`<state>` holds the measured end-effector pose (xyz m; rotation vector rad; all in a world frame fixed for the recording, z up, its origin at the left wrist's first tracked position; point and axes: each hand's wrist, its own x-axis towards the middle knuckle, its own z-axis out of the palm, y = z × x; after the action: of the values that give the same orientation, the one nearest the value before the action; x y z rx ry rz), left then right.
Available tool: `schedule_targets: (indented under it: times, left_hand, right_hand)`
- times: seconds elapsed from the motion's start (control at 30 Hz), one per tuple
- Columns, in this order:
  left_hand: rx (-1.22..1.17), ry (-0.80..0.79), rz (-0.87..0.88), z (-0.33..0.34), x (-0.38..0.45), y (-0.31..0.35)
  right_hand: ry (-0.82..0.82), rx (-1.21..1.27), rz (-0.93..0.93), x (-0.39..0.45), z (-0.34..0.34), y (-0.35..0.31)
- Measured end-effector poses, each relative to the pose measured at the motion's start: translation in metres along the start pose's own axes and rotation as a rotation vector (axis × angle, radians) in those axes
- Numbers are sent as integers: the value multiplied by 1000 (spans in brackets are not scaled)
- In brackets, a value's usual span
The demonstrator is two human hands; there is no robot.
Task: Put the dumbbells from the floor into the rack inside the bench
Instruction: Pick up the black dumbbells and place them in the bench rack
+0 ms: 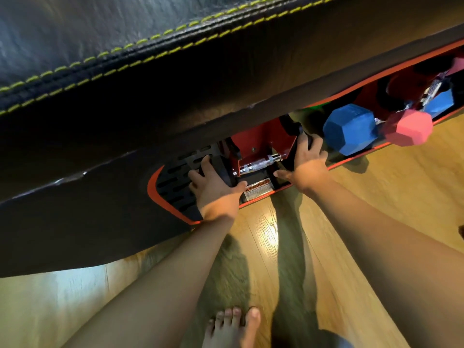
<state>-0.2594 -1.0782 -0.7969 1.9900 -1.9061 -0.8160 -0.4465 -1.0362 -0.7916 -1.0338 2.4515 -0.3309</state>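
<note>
Dumbbell [258, 164], black-ended with a steel handle, sits low in the red rack [263, 138] under the bench [150, 101] pad. Left hand [213, 187] wraps its 9 o'clock end, right hand [307, 159] its 3 o'clock end, each grip closed around a weight. It looks to be seating now; next, let go and withdraw. Blue dumbbell [349, 129] and pink dumbbell [409, 128] rest racked at 2 o'clock.

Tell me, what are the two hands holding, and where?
A black dumbbell with a knurled silver handle: left hand on one black end weight, right hand on the other.
</note>
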Motion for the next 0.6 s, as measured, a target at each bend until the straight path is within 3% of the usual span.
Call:
schedule_targets:
  times: [0.6]
  left_hand:
    - [-12, 31, 12, 1, -1, -7]
  right_hand:
    - [10, -44, 27, -6, 4, -5]
